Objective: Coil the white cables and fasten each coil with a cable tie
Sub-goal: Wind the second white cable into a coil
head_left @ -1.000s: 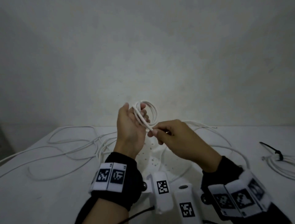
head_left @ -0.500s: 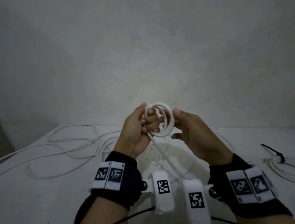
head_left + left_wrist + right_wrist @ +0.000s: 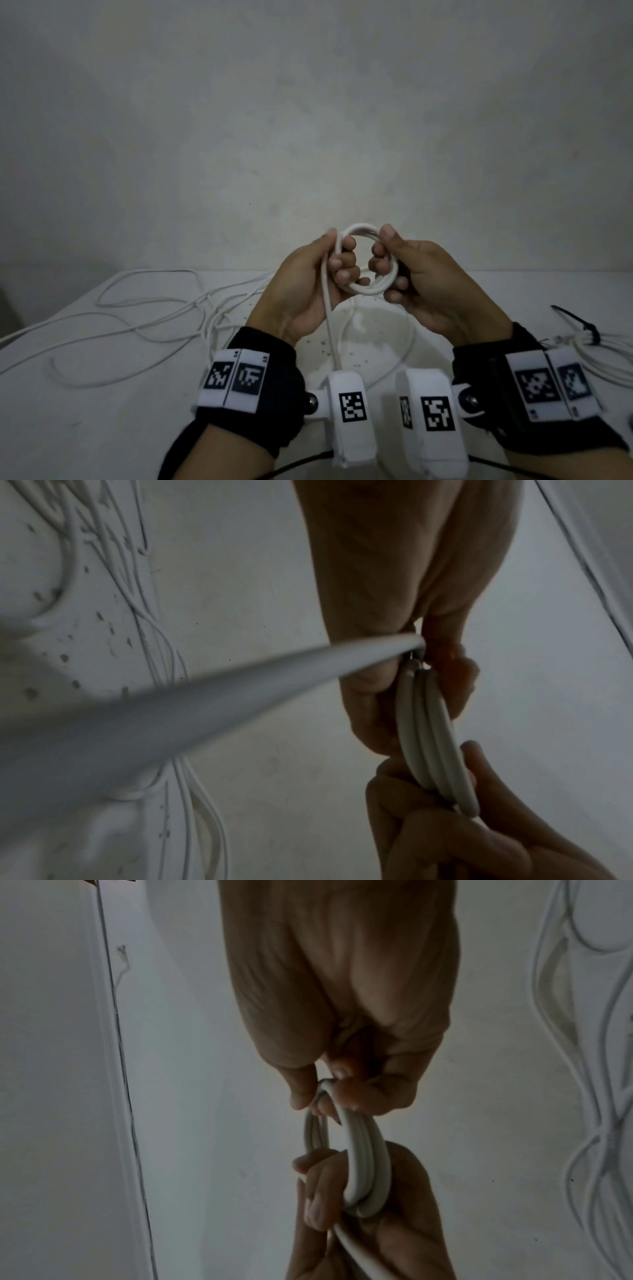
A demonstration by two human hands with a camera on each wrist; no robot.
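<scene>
Head view: above the table (image 3: 102,394), the left hand (image 3: 301,284) and right hand (image 3: 431,284) are both gripping a small white cable coil (image 3: 371,289), fingers curled round opposite sides.

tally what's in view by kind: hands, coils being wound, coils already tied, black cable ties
hands: 2, the left hand and the right hand
coils being wound: 1, the white coil that both hands hold
coils already tied: 1, the tied coil at the right edge
black cable ties: 1, the cable tie on that coil
total: 5
</scene>
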